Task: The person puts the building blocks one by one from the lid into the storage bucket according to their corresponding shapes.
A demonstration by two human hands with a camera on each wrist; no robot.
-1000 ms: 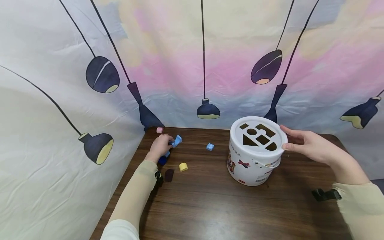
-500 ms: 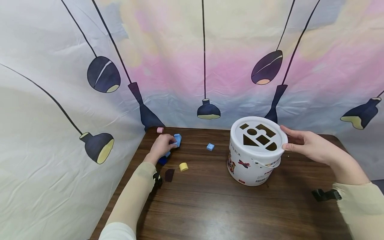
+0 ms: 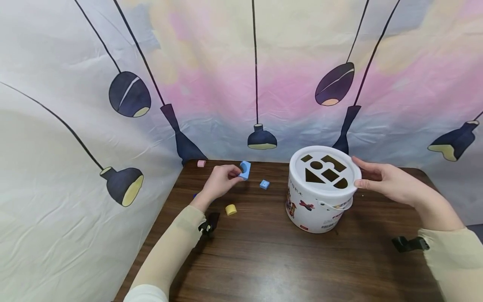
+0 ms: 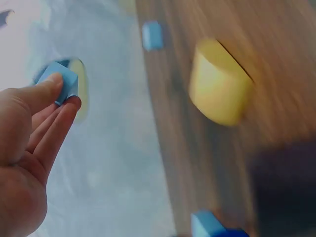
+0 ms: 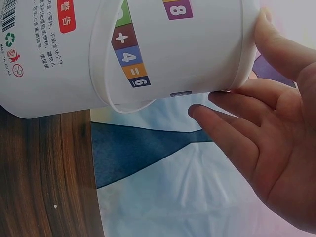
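Observation:
Between thumb and fingertips, my left hand [image 3: 220,180] pinches a light blue arch block [image 3: 245,170], raised over the back left of the table. The left wrist view shows the same arch block [image 4: 65,83] end-on at the fingertips. My right hand [image 3: 388,184] holds the rim of a white bucket [image 3: 313,214], thumb and fingers spread along the lid edge. Several shaped holes pierce its lid [image 3: 297,162]. In the right wrist view the thumb lies on the bucket's lid rim [image 5: 248,44], fingertips against its side.
A blue block numbered 5 [image 3: 264,184], a yellow half-round block [image 3: 231,209] and a pink block [image 3: 201,163] lie on the brown table [image 3: 264,256]. Blue blocks [image 4: 206,224] sit near the left wrist, mostly hidden in the head view. A lamp-printed cloth [image 3: 211,84] hangs behind.
My left hand has picked up the arch block from the back left and moved right with it, toward the bucket. The right hand and bucket have stayed in place.

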